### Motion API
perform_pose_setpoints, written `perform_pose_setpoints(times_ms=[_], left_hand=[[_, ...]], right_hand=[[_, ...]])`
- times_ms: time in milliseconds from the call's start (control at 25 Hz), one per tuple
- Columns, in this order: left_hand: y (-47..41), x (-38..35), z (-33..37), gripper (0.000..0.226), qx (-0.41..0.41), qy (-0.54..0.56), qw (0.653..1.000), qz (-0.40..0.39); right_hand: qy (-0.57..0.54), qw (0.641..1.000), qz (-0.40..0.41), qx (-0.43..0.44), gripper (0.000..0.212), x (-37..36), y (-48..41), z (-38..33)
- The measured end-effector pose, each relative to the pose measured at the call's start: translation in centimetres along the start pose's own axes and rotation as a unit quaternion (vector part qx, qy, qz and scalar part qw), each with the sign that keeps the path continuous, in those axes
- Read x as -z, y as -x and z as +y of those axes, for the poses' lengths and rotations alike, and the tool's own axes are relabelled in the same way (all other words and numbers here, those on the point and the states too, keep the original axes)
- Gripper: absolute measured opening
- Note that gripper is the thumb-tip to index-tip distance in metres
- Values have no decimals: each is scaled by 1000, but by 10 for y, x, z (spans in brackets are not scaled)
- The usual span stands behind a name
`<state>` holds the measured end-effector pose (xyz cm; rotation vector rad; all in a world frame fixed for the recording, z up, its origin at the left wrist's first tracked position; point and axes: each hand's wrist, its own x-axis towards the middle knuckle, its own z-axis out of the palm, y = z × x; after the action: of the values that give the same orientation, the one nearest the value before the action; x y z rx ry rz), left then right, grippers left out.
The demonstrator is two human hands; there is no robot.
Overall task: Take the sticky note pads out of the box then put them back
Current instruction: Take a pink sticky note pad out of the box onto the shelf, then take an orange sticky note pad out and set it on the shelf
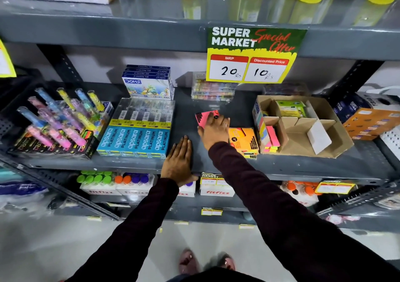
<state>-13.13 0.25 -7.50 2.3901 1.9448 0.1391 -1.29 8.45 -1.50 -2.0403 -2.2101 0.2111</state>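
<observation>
While left hand (pixel 178 162) rests flat, right hand (pixel 214 131) grips pink pad (pixel 204 117).

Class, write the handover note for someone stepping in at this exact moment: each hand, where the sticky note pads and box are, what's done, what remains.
Right hand: on the pink pad, on the shelf left of the box; grip unclear.
Left hand: flat on the shelf, empty.
Orange pad: on the shelf beside the cardboard box.
Box: open; a green pad and strip flags are inside.
Done: two pads out.
Left: remove the rest, then return all pads.
</observation>
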Motion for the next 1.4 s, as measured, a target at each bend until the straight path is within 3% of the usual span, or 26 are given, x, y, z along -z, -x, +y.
perform_pose_setpoints(times_ms=[80,280,480,680,1000,1160,1400], left_hand=[[-3,3,1,105,-2,-2,1000,22],[-2,-4,2,123,3,-8,1000,-10],[-3,-7,6,119,5,-21,1000,-7],[-6,-7,5,126,16,-28,999,-16],[-1,-4,1,126,18,-28,999,2],[-1,-4,3,124,13,-27,1000,-3],[19,-5,-3,87,-1,-33,996,83]], right_hand=[[-6,1000,-26,-9,69,-6,-13,-6],[-11,996,-83,-22,74,-11,-19,-12],[-6,999,-7,-47,73,14,4,15],[-4,988,-35,-149,70,22,44,67],[-1,986,-44,-158,69,29,38,64],[-28,991,3,-128,75,43,21,61],[-47,992,-40,-114,75,31,-37,56]])
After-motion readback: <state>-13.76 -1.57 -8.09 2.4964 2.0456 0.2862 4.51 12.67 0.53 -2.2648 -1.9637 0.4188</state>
